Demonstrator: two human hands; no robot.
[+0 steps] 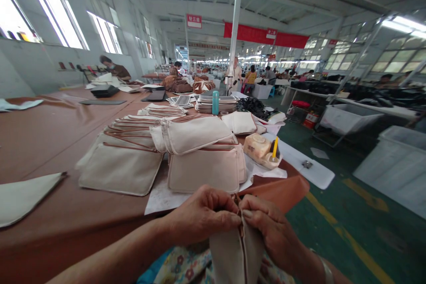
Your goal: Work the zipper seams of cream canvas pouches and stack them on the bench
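My left hand and my right hand pinch the top edge of a beige canvas pouch, one on each side of its brown-trimmed centre seam. The pouch hangs down over my lap, its lower part cut off by the frame. Just beyond my right hand lies a tan leather panel. Stacks of canvas pouches with brown trim sit on white paper ahead of my hands. A glue tub with a yellow brush stands to their right.
The long brown-covered worktable carries a teal bottle, stacked trays and black material. White bins stand on the green floor to the right. Co-workers sit and stand farther down the hall.
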